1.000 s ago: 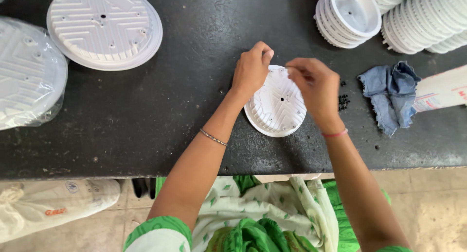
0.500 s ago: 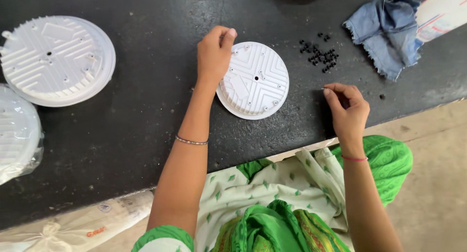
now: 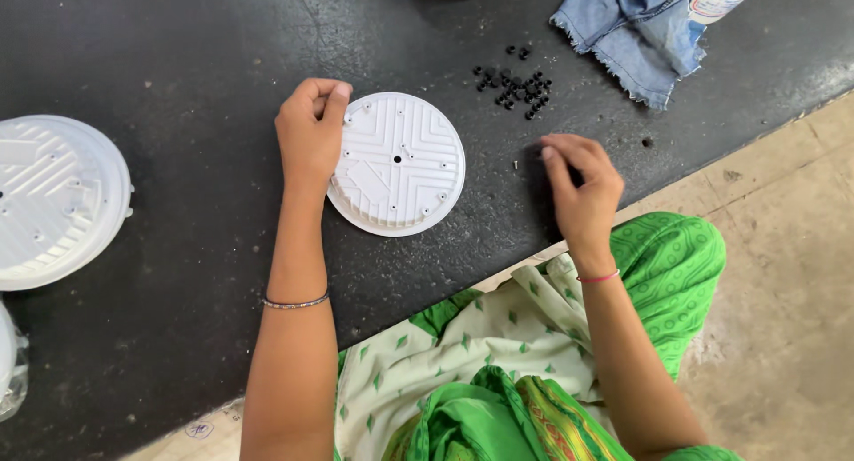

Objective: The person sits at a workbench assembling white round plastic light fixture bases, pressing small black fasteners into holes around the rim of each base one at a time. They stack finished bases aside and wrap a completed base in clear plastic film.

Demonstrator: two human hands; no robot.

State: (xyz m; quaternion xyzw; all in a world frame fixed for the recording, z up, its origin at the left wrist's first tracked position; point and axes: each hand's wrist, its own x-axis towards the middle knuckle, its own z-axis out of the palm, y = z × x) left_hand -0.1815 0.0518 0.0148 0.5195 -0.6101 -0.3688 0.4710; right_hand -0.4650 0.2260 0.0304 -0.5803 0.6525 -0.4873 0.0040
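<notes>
Since half a second ago my right hand has drawn a little nearer the round white ribbed plastic disc, which lies flat on the black speckled counter as before, and my left hand has stayed at the disc's left rim. My left fingers are curled in a loose fist, thumb touching the rim, wrist straight. My right fingers are pinched narrow, whether on anything I cannot tell, just below the scatter of small black screws and the crumpled blue denim rag.
</notes>
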